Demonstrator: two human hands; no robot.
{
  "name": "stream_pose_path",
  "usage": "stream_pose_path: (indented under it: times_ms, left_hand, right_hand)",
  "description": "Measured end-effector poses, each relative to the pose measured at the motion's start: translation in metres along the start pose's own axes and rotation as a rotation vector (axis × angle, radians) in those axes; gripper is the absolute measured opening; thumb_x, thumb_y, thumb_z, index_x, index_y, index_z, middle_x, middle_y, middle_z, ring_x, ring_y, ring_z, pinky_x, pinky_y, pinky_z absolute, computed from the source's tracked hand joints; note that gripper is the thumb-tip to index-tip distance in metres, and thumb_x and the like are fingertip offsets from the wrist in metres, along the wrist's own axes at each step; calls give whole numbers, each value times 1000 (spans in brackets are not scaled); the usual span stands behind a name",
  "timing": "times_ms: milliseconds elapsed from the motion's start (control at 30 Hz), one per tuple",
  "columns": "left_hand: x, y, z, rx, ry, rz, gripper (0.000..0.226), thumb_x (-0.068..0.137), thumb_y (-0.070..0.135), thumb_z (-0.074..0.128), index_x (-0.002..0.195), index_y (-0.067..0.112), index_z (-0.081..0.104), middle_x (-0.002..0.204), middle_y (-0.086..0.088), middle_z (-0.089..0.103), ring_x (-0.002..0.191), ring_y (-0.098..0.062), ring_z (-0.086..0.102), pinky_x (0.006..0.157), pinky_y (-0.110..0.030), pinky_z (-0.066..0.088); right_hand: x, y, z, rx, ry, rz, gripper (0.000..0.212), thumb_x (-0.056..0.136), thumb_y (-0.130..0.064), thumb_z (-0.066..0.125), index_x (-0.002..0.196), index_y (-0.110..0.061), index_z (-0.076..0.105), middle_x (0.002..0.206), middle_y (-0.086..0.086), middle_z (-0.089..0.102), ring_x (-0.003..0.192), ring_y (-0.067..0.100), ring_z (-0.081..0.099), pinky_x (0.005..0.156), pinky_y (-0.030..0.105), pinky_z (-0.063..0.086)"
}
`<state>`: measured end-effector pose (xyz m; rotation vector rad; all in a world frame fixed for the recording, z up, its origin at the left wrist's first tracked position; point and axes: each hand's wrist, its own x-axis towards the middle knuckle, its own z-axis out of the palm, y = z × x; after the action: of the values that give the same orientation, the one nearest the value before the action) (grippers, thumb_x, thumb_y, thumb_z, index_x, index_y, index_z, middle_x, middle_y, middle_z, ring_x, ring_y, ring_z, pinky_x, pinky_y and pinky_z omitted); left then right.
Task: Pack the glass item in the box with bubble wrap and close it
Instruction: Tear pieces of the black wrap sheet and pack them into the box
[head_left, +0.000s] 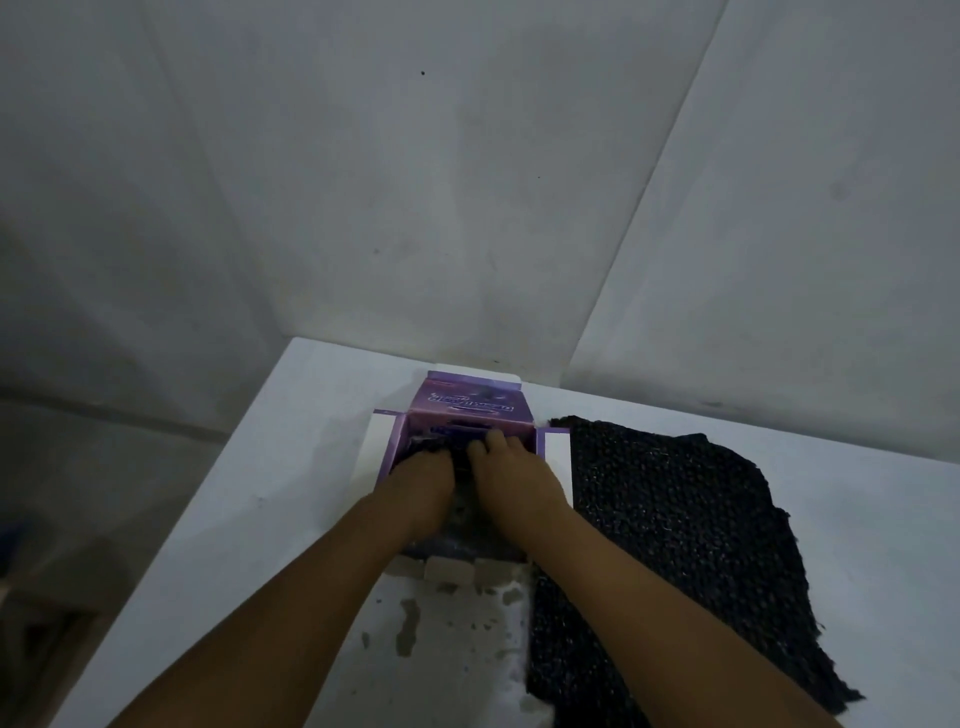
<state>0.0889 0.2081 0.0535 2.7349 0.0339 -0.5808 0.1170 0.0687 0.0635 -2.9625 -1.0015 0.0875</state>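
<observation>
A purple box (470, 402) stands open on the white table (291, 499), its white side flaps spread out left and right and its printed lid flap tilted back. Both my hands are down inside the box. My left hand (423, 483) and my right hand (511, 475) press on a dark bubble-wrapped bundle (460, 512) that fills the opening. The fingers curl over the bundle. The glass item itself is hidden under the wrap and my hands.
A large sheet of dark bubble wrap (670, 540) lies on the table right of the box, reaching the near edge. Chipped paint patches (410, 623) mark the table in front of the box. White walls (467, 182) rise close behind; the table's left edge drops off.
</observation>
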Motion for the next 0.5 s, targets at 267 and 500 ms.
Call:
stream_pose_path:
  times_ms: [267, 500]
  left_hand:
    - [-9, -3, 0, -56, 55, -43, 28, 93, 13, 53, 121, 14, 55, 118, -9, 61, 105, -24, 59, 97, -35, 48]
    - [-31, 35, 0, -222, 518, 136, 24, 86, 16, 64, 110, 18, 66, 108, -1, 69, 98, -18, 63, 91, -32, 52]
  right_hand:
    - [-6, 6, 9, -95, 5, -77, 20, 92, -21, 57, 107, -13, 67, 106, 9, 70, 99, 27, 61, 91, 38, 43]
    - [-65, 34, 5, 244, 476, 38, 28, 86, -20, 57, 112, -16, 68, 112, 4, 64, 108, 26, 52, 85, 39, 44]
